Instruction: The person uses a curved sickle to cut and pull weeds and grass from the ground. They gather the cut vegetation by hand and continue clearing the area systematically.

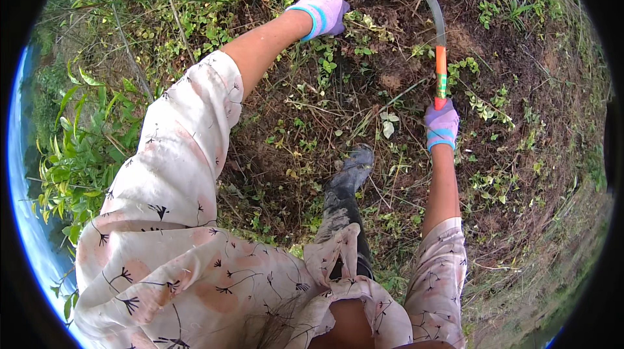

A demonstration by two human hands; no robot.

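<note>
My right hand, in a purple knit work glove with a blue-striped cuff, grips the lower end of a sickle's handle. The handle is orange with a green patterned band. Its narrow curved blade points away from me, bending left at the tip, over brown soil and dry stems. My left hand, gloved alike, is low among weeds at the upper middle. Its fingers curl down out of sight beside a leafy weed, so whether it holds any stems is hidden.
Low weeds and cut dry stalks cover the sloping ground. A muddy dark rubber boot stands between my arms. Taller leafy shrubs rise on the left, and thin woody stems stick up at the upper left. Dry grass lies at the right.
</note>
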